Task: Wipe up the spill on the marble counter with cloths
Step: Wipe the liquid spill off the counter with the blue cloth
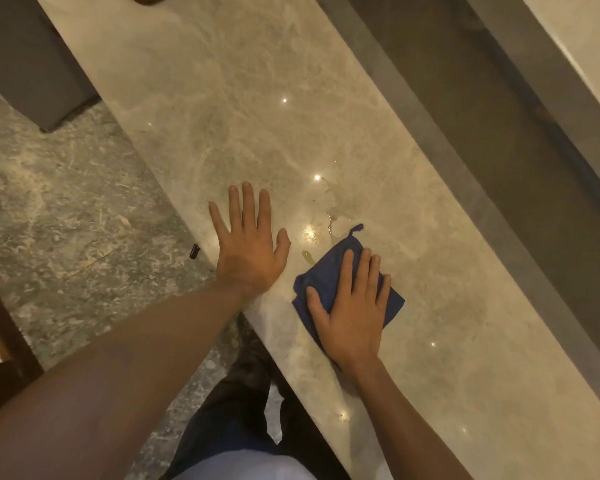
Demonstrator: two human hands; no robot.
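Running diagonally, the marble counter [257, 98] was left bare beyond the hands. The blue cloth [329, 275] was pressed flat under the right hand [352, 317], its far corner touching the spill [329, 216]; the left hand [248, 247] was laid open, grasping nothing, at the counter's near edge.

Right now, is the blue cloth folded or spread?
Folded: the blue cloth forms a compact square pad under the flat right hand.

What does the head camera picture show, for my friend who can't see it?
A person's right hand presses a blue cloth flat on a marble counter, beside a wet spill. Their left hand rests flat nearby.
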